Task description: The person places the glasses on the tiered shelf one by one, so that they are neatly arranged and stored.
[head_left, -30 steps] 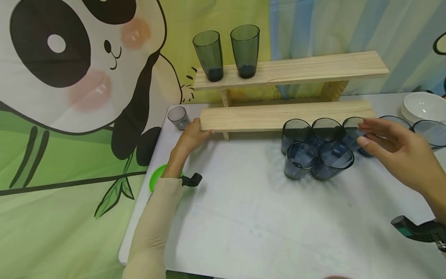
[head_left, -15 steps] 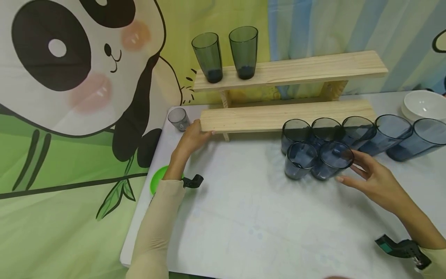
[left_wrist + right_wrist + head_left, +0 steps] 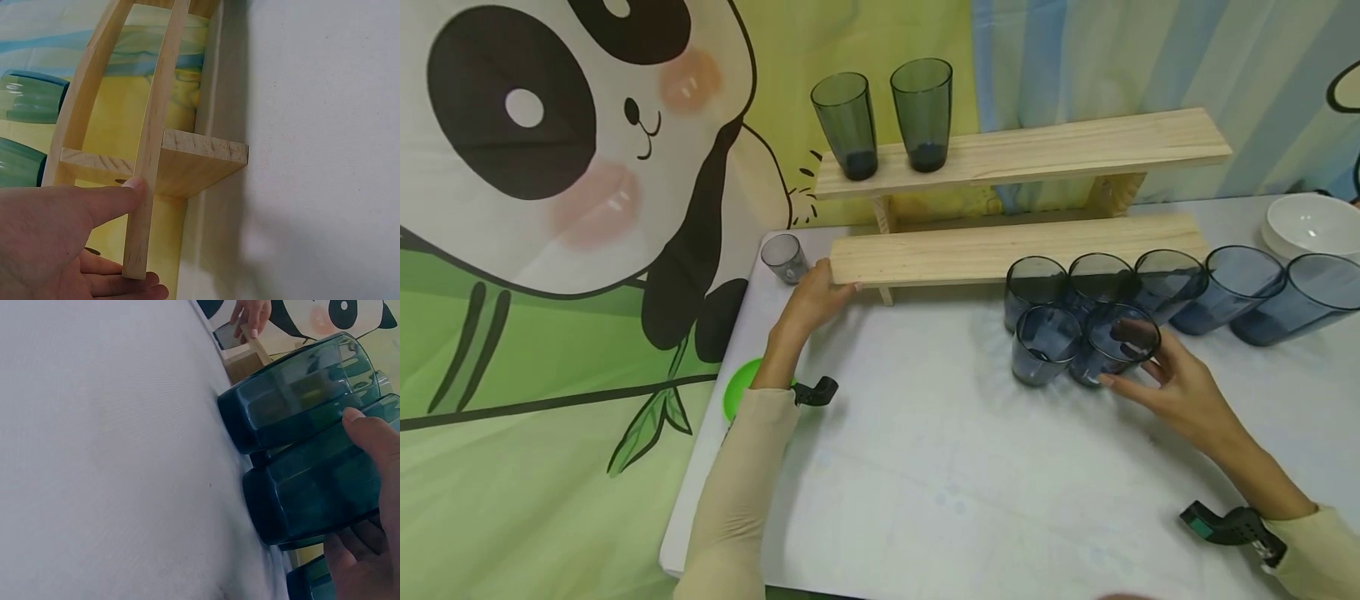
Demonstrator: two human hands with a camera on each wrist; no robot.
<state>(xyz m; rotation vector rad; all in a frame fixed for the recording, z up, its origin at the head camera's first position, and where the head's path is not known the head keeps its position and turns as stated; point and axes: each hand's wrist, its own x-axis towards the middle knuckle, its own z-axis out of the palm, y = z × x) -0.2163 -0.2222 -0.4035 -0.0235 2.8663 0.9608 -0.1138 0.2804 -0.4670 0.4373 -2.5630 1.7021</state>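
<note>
On white tablecloth: right hand (image 3: 1180, 387) curled round smooth blue tumbler (image 3: 1112, 343); left hand (image 3: 811, 298) grips grainy wooden shelf (image 3: 1000, 246).

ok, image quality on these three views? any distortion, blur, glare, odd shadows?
Head view: even, soft light; faint shadows under the blue cups, slight wide-angle bend at the edges. Left wrist view: strong fisheye, the wooden shelf curves; the left hand is close and soft. Right wrist view: the right hand and held cup fill the frame, slightly blurred; pale reflections on the plastic.
</note>
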